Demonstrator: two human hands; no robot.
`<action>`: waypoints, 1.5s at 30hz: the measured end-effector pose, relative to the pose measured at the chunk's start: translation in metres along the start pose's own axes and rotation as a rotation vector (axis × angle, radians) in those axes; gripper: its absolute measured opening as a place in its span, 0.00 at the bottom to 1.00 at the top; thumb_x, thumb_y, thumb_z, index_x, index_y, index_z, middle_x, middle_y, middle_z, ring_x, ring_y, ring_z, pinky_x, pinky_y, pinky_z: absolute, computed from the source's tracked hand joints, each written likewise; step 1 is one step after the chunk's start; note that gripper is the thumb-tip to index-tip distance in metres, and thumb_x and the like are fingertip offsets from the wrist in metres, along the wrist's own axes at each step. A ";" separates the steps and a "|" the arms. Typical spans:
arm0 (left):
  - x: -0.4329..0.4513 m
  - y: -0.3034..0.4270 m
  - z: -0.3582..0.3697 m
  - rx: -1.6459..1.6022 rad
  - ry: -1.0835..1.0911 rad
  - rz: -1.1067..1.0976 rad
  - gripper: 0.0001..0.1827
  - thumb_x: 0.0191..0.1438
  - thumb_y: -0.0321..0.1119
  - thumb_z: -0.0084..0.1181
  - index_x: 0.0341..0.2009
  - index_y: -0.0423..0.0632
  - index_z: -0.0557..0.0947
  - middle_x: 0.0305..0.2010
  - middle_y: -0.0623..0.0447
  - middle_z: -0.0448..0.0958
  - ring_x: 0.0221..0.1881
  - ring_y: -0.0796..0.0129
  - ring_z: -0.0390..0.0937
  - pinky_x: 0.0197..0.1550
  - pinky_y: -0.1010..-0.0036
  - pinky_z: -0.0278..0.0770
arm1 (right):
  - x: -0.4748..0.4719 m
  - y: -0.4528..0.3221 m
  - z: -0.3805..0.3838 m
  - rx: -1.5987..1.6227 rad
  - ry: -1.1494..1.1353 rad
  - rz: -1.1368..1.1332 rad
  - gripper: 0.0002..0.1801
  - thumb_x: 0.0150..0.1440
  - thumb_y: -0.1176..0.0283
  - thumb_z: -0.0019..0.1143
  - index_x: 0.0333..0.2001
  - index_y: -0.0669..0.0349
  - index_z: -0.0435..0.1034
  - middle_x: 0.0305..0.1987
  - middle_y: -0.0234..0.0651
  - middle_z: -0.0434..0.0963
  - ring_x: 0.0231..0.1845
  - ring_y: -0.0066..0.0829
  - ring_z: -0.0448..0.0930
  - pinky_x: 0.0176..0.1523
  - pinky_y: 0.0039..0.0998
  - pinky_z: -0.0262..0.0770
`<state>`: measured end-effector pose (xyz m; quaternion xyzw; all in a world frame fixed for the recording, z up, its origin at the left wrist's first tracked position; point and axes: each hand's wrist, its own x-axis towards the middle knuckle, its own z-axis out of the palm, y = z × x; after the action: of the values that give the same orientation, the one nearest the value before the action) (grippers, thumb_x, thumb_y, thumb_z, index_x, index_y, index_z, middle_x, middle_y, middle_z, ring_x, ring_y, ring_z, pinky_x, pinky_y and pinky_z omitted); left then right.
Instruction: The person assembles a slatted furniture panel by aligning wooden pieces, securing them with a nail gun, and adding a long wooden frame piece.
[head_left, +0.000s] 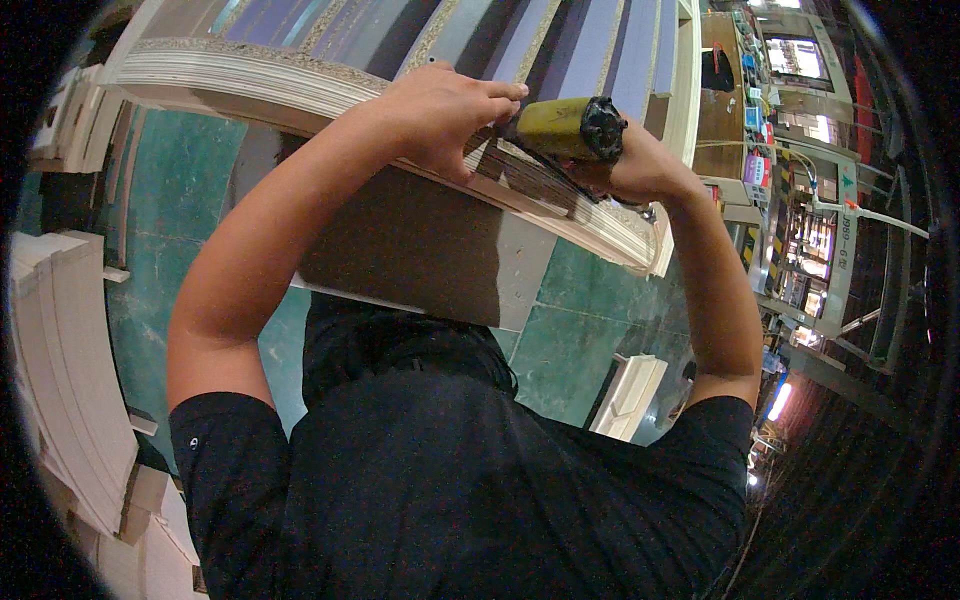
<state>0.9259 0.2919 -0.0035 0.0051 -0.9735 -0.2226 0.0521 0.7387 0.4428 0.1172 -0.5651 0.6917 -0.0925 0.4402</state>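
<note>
My right hand (637, 166) grips a yellow-green pneumatic nail gun (555, 129) with a black, worn end cap. The tool lies over the near edge of a layered wooden frame (247, 81), and its nose is hidden near my left fingertips. My left hand (442, 112) spreads across that same edge, fingers pointing right and thumb down its front side. Between thumb and forefinger there is a wide gap. Chipboard strips (431, 37) run away from me inside the frame, between bluish-purple panels (517, 45).
Below the frame's edge is a grey-brown board (405, 232), close to my body. Stacked pale boards (67, 345) stand at the left. Wooden profile pieces (628, 397) lie on the green floor (581, 330). A wooden bench (720, 112) with small boxes and a hose stands at the right.
</note>
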 end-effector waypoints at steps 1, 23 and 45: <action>0.000 -0.001 0.000 0.003 0.002 -0.003 0.55 0.27 0.50 0.80 0.63 0.53 0.70 0.75 0.60 0.60 0.58 0.55 0.76 0.56 0.56 0.72 | 0.000 -0.004 0.000 -0.017 -0.003 -0.002 0.25 0.52 0.75 0.67 0.55 0.65 0.71 0.49 0.39 0.82 0.48 0.27 0.79 0.54 0.30 0.76; -0.074 -0.069 -0.030 0.161 0.236 0.049 0.58 0.27 0.50 0.79 0.66 0.51 0.67 0.74 0.48 0.60 0.73 0.50 0.57 0.72 0.53 0.55 | -0.023 -0.030 0.006 -0.004 -0.044 0.118 0.28 0.48 0.78 0.66 0.55 0.66 0.70 0.50 0.40 0.80 0.49 0.32 0.79 0.58 0.31 0.74; -0.075 -0.061 -0.033 0.123 0.128 -0.073 0.52 0.25 0.50 0.79 0.61 0.56 0.72 0.72 0.62 0.64 0.59 0.56 0.73 0.64 0.55 0.63 | 0.071 -0.074 0.013 0.026 -0.068 -0.020 0.22 0.49 0.75 0.67 0.50 0.62 0.75 0.43 0.34 0.82 0.44 0.25 0.77 0.54 0.29 0.74</action>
<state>1.0027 0.2249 -0.0077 0.0580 -0.9791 -0.1636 0.1057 0.8016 0.3611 0.1199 -0.5691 0.6693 -0.0867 0.4698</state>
